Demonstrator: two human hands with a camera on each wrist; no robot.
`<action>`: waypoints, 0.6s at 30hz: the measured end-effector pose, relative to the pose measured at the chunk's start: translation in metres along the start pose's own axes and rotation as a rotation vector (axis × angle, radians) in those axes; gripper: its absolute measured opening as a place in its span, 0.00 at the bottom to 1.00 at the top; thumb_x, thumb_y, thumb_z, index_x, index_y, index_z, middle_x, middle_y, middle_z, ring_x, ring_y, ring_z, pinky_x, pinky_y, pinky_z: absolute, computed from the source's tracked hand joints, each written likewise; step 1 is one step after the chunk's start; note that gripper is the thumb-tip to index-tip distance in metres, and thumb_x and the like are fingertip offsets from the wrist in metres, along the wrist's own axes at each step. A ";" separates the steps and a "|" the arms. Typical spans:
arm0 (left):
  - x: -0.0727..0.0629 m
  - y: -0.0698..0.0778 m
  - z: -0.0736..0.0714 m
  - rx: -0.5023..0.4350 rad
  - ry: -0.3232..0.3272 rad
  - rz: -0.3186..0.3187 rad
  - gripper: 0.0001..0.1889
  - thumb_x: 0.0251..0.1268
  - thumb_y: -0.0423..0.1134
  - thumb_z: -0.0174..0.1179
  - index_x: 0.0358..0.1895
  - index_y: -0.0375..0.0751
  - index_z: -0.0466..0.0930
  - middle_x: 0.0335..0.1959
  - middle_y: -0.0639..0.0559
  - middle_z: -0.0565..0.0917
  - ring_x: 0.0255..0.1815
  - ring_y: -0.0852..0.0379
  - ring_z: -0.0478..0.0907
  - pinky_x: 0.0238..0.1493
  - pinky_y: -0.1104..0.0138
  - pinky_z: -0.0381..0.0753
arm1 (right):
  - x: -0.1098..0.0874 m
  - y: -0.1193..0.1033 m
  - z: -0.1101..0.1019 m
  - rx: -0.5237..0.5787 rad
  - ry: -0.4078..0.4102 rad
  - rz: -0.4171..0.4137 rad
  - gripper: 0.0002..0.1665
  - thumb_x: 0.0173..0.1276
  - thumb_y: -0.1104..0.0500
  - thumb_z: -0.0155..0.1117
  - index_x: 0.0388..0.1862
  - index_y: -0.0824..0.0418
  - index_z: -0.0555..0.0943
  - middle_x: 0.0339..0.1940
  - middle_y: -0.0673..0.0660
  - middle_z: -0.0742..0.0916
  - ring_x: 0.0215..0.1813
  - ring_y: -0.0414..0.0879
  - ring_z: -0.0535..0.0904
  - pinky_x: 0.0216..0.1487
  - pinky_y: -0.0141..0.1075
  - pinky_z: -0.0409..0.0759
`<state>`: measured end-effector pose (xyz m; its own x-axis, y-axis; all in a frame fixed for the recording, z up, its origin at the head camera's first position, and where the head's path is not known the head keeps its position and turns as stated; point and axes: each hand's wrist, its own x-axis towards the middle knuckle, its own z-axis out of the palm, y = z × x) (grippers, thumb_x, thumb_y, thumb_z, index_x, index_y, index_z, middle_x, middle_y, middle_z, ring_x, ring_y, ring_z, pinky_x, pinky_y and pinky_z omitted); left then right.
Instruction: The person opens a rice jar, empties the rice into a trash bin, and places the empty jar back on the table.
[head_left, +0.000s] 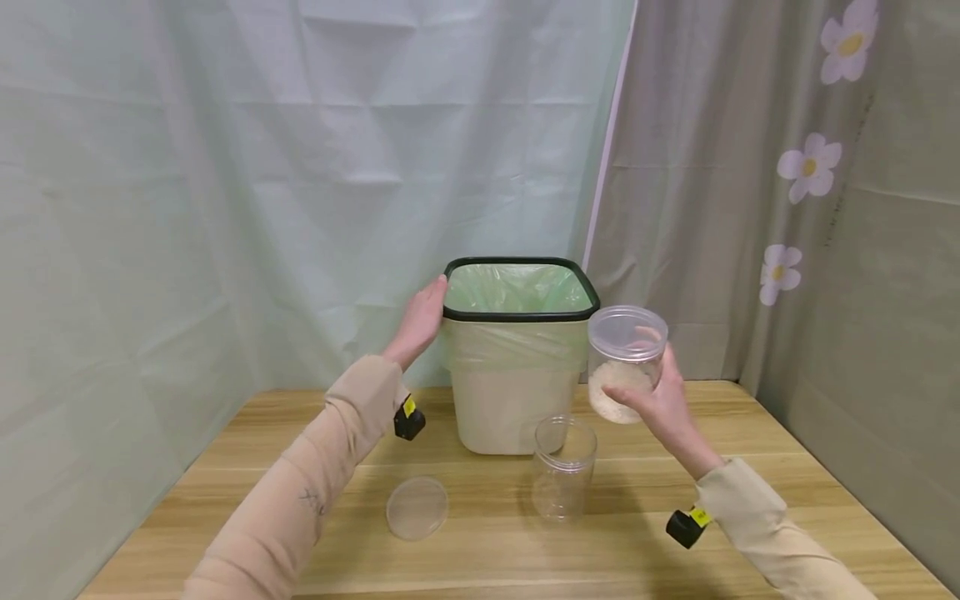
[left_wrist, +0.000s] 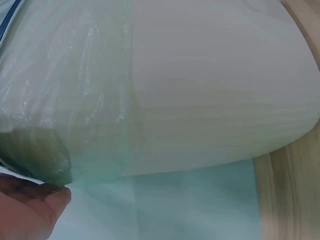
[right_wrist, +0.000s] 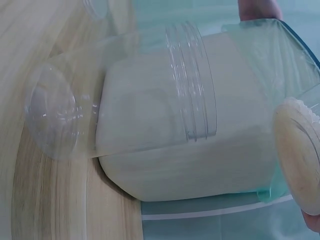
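My right hand [head_left: 663,408] grips a lidded clear plastic jar [head_left: 628,354] from its right side and holds it above the table. A pale, grainy filling covers the jar's lower part; in the right wrist view the jar's base [right_wrist: 298,157] faces the camera. My left hand [head_left: 422,321] rests with fairly straight fingers against the left side of a cream trash can [head_left: 513,400], just below its dark rim. In the left wrist view, my left hand's fingertips [left_wrist: 57,197] touch the can's edge. A light green bag [head_left: 517,287] lines the can and folds over outside.
A second clear jar [head_left: 564,479], uncovered, stands upright in front of the trash can. Left of it, a round clear lid [head_left: 417,508] lies flat on the wooden table [head_left: 480,567]. Curtains [head_left: 375,167] hang behind the table and at both sides.
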<state>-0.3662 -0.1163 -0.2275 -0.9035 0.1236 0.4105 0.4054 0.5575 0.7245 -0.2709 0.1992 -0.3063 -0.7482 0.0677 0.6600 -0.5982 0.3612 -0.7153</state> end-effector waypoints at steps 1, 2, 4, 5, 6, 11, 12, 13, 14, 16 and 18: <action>-0.002 -0.001 0.000 -0.027 0.001 0.003 0.29 0.74 0.49 0.27 0.64 0.29 0.60 0.63 0.39 0.63 0.64 0.46 0.56 0.61 0.61 0.52 | 0.001 0.004 0.000 0.007 -0.001 -0.002 0.51 0.40 0.71 0.73 0.64 0.64 0.58 0.55 0.62 0.72 0.58 0.51 0.64 0.58 0.40 0.59; -0.003 -0.002 -0.001 -0.047 0.004 0.001 0.29 0.74 0.49 0.28 0.65 0.30 0.58 0.64 0.40 0.62 0.64 0.47 0.55 0.62 0.62 0.51 | 0.001 0.005 0.001 0.010 -0.002 -0.008 0.51 0.41 0.71 0.73 0.64 0.65 0.58 0.55 0.62 0.72 0.58 0.51 0.64 0.58 0.39 0.58; -0.006 -0.004 -0.001 -0.076 0.011 0.008 0.28 0.74 0.48 0.29 0.65 0.29 0.58 0.64 0.39 0.61 0.65 0.47 0.55 0.62 0.62 0.51 | 0.000 0.005 0.001 0.017 -0.007 -0.019 0.51 0.41 0.71 0.73 0.64 0.65 0.58 0.55 0.63 0.72 0.59 0.52 0.63 0.59 0.42 0.58; -0.007 -0.004 -0.002 -0.094 0.014 0.007 0.28 0.74 0.48 0.29 0.65 0.30 0.57 0.64 0.40 0.60 0.65 0.47 0.54 0.62 0.62 0.51 | 0.000 0.005 0.002 0.019 -0.010 -0.025 0.50 0.41 0.70 0.73 0.64 0.66 0.58 0.55 0.63 0.72 0.60 0.53 0.63 0.59 0.44 0.57; -0.008 -0.005 -0.003 -0.103 0.020 0.007 0.28 0.74 0.48 0.30 0.65 0.30 0.57 0.65 0.40 0.60 0.65 0.48 0.54 0.62 0.62 0.50 | 0.000 0.004 0.002 0.018 -0.014 -0.028 0.51 0.41 0.70 0.73 0.64 0.66 0.58 0.55 0.64 0.72 0.60 0.54 0.63 0.59 0.46 0.57; -0.015 -0.007 -0.007 -0.153 0.054 0.017 0.28 0.73 0.48 0.32 0.65 0.29 0.57 0.64 0.39 0.60 0.65 0.47 0.54 0.62 0.62 0.51 | 0.001 0.002 0.004 0.008 -0.027 -0.017 0.51 0.41 0.69 0.73 0.64 0.66 0.57 0.56 0.63 0.71 0.60 0.54 0.63 0.59 0.50 0.56; -0.016 -0.007 -0.007 -0.155 0.061 0.022 0.28 0.73 0.48 0.33 0.65 0.28 0.57 0.64 0.38 0.61 0.65 0.47 0.54 0.62 0.62 0.51 | 0.001 0.001 0.005 0.013 -0.031 -0.015 0.51 0.41 0.70 0.73 0.64 0.66 0.57 0.56 0.63 0.71 0.60 0.54 0.62 0.59 0.50 0.56; -0.018 -0.008 -0.008 -0.157 0.065 0.029 0.28 0.73 0.48 0.33 0.65 0.28 0.57 0.64 0.38 0.60 0.65 0.47 0.54 0.62 0.62 0.50 | 0.000 -0.001 0.006 0.020 -0.035 -0.012 0.51 0.41 0.70 0.73 0.64 0.66 0.57 0.56 0.63 0.71 0.61 0.54 0.62 0.59 0.50 0.55; -0.019 -0.008 -0.008 -0.160 0.072 0.037 0.28 0.73 0.48 0.33 0.65 0.28 0.57 0.64 0.38 0.60 0.65 0.47 0.54 0.62 0.62 0.50 | 0.000 -0.005 0.007 0.027 -0.040 -0.017 0.50 0.42 0.71 0.72 0.64 0.67 0.57 0.56 0.65 0.71 0.61 0.56 0.62 0.60 0.51 0.55; -0.023 -0.009 -0.009 -0.165 0.082 0.052 0.28 0.73 0.48 0.34 0.65 0.29 0.57 0.64 0.39 0.61 0.65 0.48 0.54 0.62 0.62 0.51 | -0.002 -0.014 0.008 0.035 -0.049 -0.022 0.50 0.42 0.71 0.71 0.64 0.68 0.56 0.56 0.67 0.70 0.61 0.59 0.61 0.59 0.53 0.54; -0.027 -0.008 -0.009 -0.183 0.097 0.079 0.27 0.73 0.47 0.35 0.65 0.29 0.58 0.64 0.39 0.62 0.65 0.49 0.55 0.61 0.62 0.52 | -0.003 -0.023 0.010 0.023 -0.057 -0.025 0.50 0.42 0.71 0.71 0.64 0.69 0.56 0.55 0.69 0.70 0.60 0.62 0.61 0.59 0.55 0.53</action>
<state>-0.3440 -0.1320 -0.2394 -0.8537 0.0770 0.5151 0.5012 0.3901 0.7724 -0.2576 0.1818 -0.2941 -0.7478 0.0057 0.6639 -0.6227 0.3409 -0.7043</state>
